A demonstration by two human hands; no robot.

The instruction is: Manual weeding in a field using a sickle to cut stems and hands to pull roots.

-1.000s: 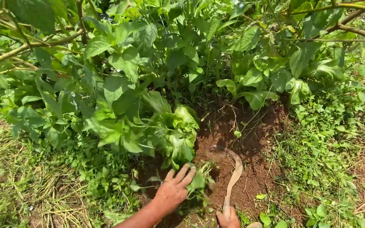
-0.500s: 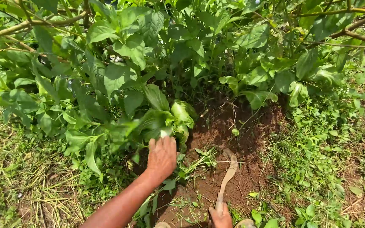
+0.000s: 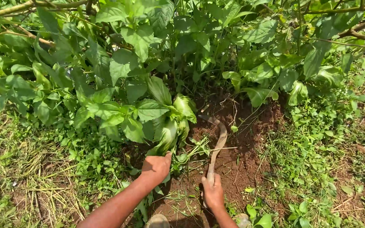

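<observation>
A patch of bare reddish-brown soil (image 3: 241,160) is seen from above, at the foot of a leafy green shrub (image 3: 148,84) whose broad leaves fill the upper half of the head view. The left hand (image 3: 156,167) is pushed into the lowest leaves of the shrub, at the near left edge of the soil. Its fingers are curled and pressed together around a bunch of low green stems and weeds (image 3: 186,153) — only the knuckles and the thumb are shown, so how firmly the bunch is gripped cannot be told. The forearm runs back from it toward the lower left corner.

The right hand (image 3: 213,191) is closed around the lower end of a curved sickle (image 3: 217,145), with the fingers wrapped tight on the handle. The blade is carried up and away from the hand, then bent over to the left at its tip; it lies just above the soil, just beside the gripped bunch and to its right. Whether the blade touches the stems cannot be told.

Loose cut stalks are scattered on the soil between the two hands. Low green weeds (image 3: 317,160) are spread over the ground to the right of the bare patch, and dry yellowish grass (image 3: 34,177) is strewn on the left. A thick pale branch (image 3: 26,6) is crossed over the upper left corner — another is seen at the upper right.
</observation>
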